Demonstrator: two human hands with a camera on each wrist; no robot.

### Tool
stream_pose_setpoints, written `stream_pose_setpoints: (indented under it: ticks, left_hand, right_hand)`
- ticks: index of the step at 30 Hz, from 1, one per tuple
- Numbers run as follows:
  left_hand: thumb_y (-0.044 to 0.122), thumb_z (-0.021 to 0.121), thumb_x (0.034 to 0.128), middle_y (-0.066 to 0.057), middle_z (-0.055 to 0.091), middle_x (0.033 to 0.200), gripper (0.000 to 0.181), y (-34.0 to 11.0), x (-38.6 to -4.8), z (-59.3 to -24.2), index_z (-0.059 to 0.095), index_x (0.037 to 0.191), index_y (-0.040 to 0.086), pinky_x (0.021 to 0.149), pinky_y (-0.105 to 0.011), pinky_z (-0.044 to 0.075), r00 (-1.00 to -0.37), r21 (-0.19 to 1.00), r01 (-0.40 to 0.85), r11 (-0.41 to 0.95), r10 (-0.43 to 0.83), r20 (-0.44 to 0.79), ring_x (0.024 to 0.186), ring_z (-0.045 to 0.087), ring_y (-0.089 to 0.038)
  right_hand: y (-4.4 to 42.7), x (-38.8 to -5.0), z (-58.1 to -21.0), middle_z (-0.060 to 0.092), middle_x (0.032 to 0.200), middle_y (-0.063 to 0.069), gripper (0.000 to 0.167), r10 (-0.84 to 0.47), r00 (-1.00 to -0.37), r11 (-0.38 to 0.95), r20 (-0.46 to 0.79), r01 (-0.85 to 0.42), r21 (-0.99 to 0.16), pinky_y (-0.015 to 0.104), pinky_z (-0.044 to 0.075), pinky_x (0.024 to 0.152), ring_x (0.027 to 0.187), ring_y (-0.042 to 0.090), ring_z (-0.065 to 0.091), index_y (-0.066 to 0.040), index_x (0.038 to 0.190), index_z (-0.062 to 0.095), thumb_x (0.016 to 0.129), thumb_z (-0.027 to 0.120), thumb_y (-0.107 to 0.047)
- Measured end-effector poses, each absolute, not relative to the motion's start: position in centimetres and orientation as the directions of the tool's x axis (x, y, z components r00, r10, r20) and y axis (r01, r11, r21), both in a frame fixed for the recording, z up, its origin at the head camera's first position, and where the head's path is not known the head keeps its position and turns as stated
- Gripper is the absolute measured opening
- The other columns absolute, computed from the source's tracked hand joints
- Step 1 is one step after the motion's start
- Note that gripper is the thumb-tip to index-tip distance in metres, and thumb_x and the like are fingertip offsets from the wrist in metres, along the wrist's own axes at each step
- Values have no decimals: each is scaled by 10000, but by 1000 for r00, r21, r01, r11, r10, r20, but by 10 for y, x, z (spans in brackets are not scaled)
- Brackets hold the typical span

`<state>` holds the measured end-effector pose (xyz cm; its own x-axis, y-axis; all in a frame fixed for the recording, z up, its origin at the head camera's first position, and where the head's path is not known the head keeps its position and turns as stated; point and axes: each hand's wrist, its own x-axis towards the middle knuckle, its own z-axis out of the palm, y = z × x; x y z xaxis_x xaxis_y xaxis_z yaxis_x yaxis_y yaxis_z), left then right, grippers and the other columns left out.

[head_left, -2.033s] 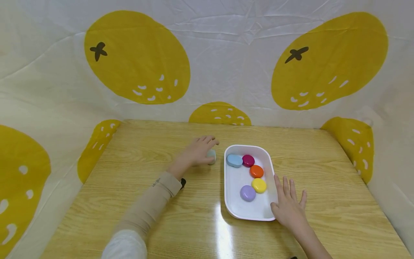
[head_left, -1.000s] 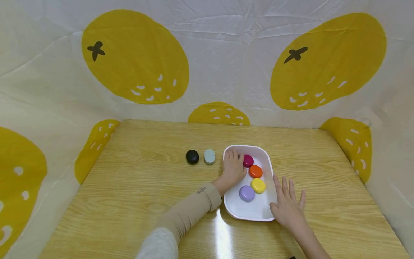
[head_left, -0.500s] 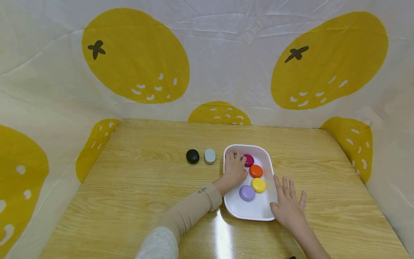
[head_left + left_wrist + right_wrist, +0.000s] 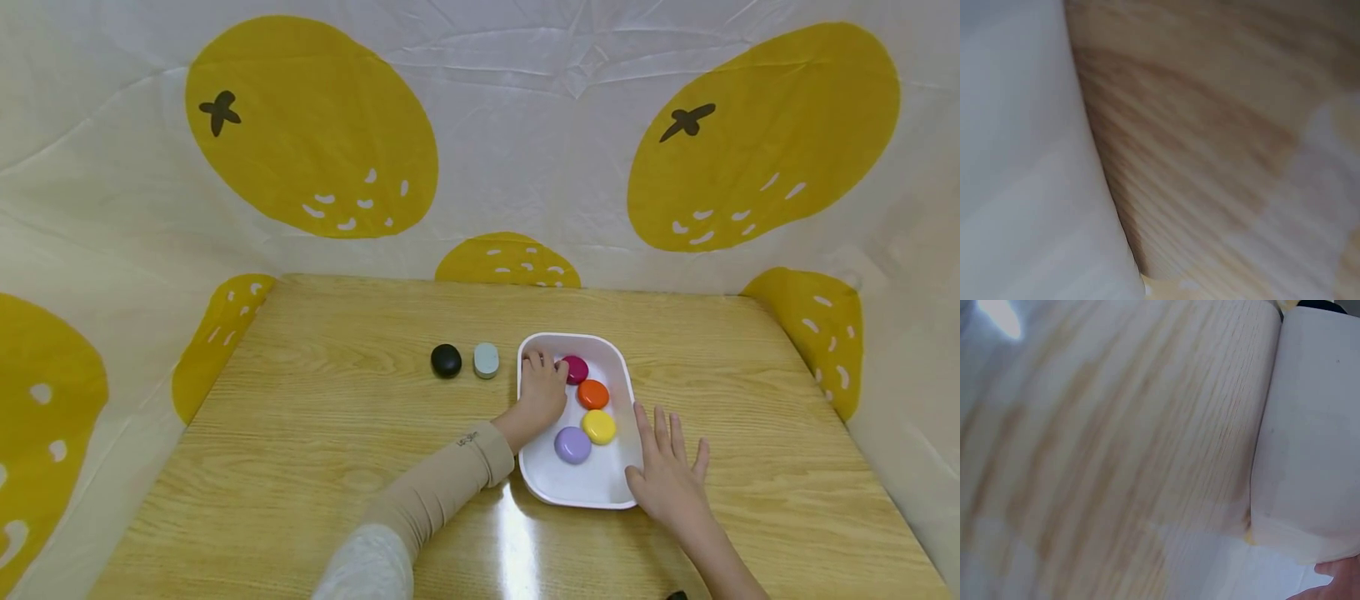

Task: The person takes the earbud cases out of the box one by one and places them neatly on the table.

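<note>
In the head view, my left hand [image 4: 540, 396] reaches into the white tray [image 4: 527, 475], its fingers curled down over the spot of the light blue piece, which the hand hides. Beside those fingers lies a magenta piece [image 4: 576, 369], with orange [image 4: 593, 394], yellow [image 4: 599, 427] and lilac [image 4: 573, 445] pieces nearer the front. My right hand [image 4: 670, 477] is spread at the tray's right edge, its thumb and forefinger against the rim. Part of that hand [image 4: 1338, 584] shows low in the right wrist view.
Left of the tray, a black rounded piece [image 4: 446, 361] and a pale grey-green one [image 4: 486, 361] lie on the wooden table [image 4: 337, 417]. A white cloth [image 4: 525, 150] with yellow fruit shapes hangs behind and at both sides.
My left hand has moved right, from the pale grey-green piece into the tray, uncovering the black piece and covering the light blue one. My right hand has stayed at the tray's edge.
</note>
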<state>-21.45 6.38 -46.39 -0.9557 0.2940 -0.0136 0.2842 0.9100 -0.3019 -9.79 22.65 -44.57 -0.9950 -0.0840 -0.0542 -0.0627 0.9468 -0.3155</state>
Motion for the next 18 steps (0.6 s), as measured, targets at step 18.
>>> stream_pose_setpoints:
  ticks: [18]
  left_hand:
    - [570,584,777,-39,465,1135,516,50,-219,-457,488,1174,254,915,-337,344,-876,-262,393,881,446,186,1052,434,-207]
  right_hand:
    - [226,-98,-446,87,1455,311,804,-87,-995,957,-39,-72,-282,667,-127,958,1353,432,-24,-117,1473,63,790,484,-169]
